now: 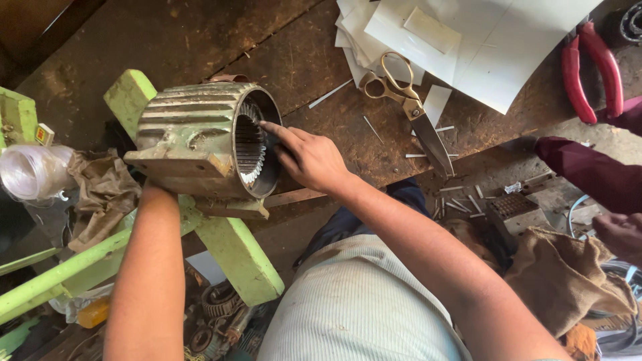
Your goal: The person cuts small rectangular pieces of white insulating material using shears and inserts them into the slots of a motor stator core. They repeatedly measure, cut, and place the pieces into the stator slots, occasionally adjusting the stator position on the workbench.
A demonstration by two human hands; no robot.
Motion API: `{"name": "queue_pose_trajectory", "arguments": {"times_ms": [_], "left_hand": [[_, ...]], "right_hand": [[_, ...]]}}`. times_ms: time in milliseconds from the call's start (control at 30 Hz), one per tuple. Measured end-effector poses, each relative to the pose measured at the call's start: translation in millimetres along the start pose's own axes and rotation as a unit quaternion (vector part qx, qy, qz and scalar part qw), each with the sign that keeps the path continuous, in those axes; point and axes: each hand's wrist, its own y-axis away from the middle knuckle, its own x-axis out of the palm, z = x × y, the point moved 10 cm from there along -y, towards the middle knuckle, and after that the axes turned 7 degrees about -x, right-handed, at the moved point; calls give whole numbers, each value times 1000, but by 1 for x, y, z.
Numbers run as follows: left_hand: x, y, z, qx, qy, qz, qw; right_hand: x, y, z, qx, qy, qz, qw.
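Observation:
A ribbed grey-green motor housing (190, 130) lies on its side on a green frame (234, 251), its open end with slotted stator teeth (249, 147) facing right. My right hand (309, 159) reaches to the rim of that opening, index finger stretched onto the edge and into the bore. My left forearm runs up under the housing; the left hand itself is hidden behind and beneath the housing, seemingly propping it.
Scissors (408, 107) and white sheets (468, 40) with cut strips lie on the worn wooden bench (314, 73). Red-handled pliers (592, 70) sit at far right. Another person's maroon sleeve (588, 170) and hand (618, 234) are at right. Rags and a plastic roll (33, 170) sit left.

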Motion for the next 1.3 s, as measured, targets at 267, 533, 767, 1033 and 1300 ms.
{"name": "queue_pose_trajectory", "arguments": {"times_ms": [267,533,767,1033,1300], "left_hand": [[-13,-4,-12,4,-8,2,1000],[-19,-9,-6,-1,0,5,1000],[-20,-12,14,-12,9,5,1000],[-25,-15,18,-15,10,3,1000],[-24,-13,17,-17,10,-2,1000]], "right_hand": [[4,-2,0,33,-10,-31,999],[15,-10,-4,62,-37,-48,996],[14,-11,2,19,-27,-42,999],[14,-10,9,-4,-7,-37,999],[15,-12,6,6,-12,-33,999]]}}
